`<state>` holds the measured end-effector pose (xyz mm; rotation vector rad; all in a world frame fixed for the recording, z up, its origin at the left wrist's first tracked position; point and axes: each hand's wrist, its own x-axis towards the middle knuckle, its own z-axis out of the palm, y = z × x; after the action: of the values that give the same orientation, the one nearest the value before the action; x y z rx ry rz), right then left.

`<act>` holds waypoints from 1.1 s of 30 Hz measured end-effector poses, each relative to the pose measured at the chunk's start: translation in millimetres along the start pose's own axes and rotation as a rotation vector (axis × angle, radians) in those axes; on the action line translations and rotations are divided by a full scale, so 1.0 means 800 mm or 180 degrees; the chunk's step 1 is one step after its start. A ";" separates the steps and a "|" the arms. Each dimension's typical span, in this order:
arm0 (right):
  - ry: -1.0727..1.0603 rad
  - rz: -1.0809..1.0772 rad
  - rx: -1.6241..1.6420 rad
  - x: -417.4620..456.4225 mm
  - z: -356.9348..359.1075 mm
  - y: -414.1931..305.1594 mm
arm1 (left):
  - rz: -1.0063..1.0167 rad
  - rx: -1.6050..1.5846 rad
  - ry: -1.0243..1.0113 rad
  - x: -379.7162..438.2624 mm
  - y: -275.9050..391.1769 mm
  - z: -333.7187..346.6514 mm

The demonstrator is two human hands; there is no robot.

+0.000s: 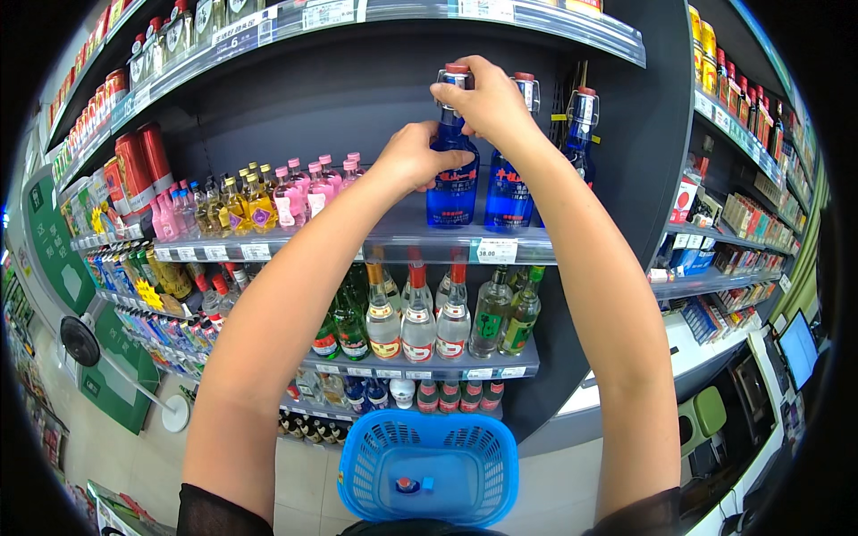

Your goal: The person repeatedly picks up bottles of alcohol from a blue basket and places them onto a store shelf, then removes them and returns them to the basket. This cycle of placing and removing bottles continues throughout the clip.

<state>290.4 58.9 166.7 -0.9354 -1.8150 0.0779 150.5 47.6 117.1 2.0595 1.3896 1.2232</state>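
Observation:
A cobalt-blue glass bottle [453,194] with a red swing-top stopper stands upright near the front edge of the shelf [402,245]. Around its shoulder is my left hand [414,155], thumb across the front. My right hand [493,97] grips the bottle's neck and stopper from above. Close on the right stands a second blue bottle [507,191], its neck partly covered by my right hand and forearm. Farther right, a third blue bottle [582,134] is partly hidden behind my right forearm.
Small pink bottles [318,194] and small amber bottles [258,204] share the shelf's left side. Clear bottles with red caps [418,325] line the shelf below. A blue plastic basket [429,516] with a small item inside is below my arms. A dark side panel [660,134] bounds the right.

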 end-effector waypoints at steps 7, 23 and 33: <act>0.1048 -0.1927 -0.0365 -0.037 -0.030 -0.040 | 0.1402 0.0297 0.1100 -0.035 0.000 -0.011; -0.1538 -0.0878 0.0451 -0.308 -0.001 0.013 | 0.0235 -0.0187 -0.0368 -0.322 -0.105 0.117; -0.2355 0.0698 0.0281 -0.568 0.106 0.115 | -0.0674 0.0356 -0.1584 -0.504 -0.276 0.273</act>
<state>340.8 -131.4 -262.0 -1.1271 -2.3369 0.7164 150.4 -175.5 -340.6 2.0355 1.4021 0.5073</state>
